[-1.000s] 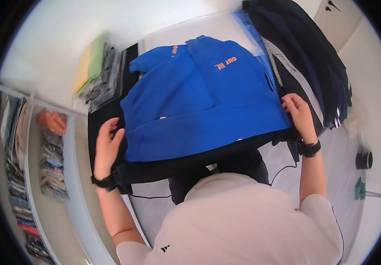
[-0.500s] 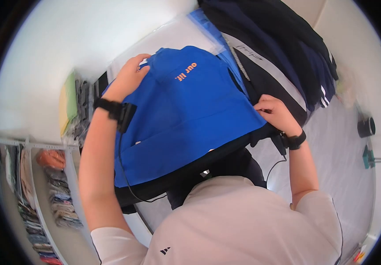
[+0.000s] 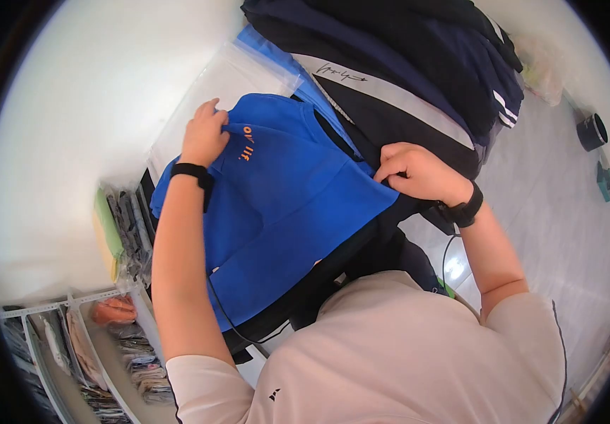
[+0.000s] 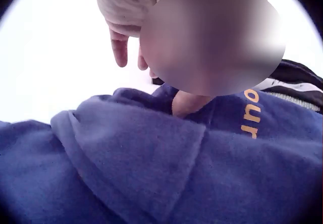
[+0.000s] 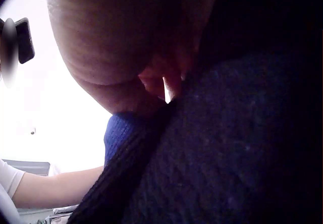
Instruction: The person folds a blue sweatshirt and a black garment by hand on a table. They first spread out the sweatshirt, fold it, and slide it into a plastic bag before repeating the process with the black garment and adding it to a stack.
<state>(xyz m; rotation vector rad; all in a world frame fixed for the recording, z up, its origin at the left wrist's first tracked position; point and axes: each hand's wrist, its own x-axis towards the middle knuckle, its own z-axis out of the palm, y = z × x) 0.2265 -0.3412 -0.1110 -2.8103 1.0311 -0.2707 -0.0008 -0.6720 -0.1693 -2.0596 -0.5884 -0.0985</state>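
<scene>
A blue sweatshirt (image 3: 284, 198) with orange lettering lies over the table, its hem toward the person. At its upper left part, my left hand (image 3: 204, 134) pinches the fabric between thumb and fingers; in the left wrist view the thumb of that hand (image 4: 189, 103) goes into the blue cloth (image 4: 131, 153), other fingers hanging apart from it. My right hand (image 3: 421, 172) pinches the sweatshirt's right lower corner. Seen from the right wrist, this hand (image 5: 116, 47) is dark and close, with a bit of blue fabric (image 5: 117, 133) under it.
Dark garments (image 3: 404, 63) with white stripes are heaped at the upper right. Clear plastic bags (image 3: 209, 88) lie behind the sweatshirt. Packed clothes (image 3: 127, 226) stand at the left, above shelves (image 3: 82, 332) of folded garments. A black cable (image 3: 231, 321) hangs near the table's front edge.
The left hand has moved from the left side up to the sweatshirt's upper part and gripped it. The right hand has closed on the corner. The head view has turned.
</scene>
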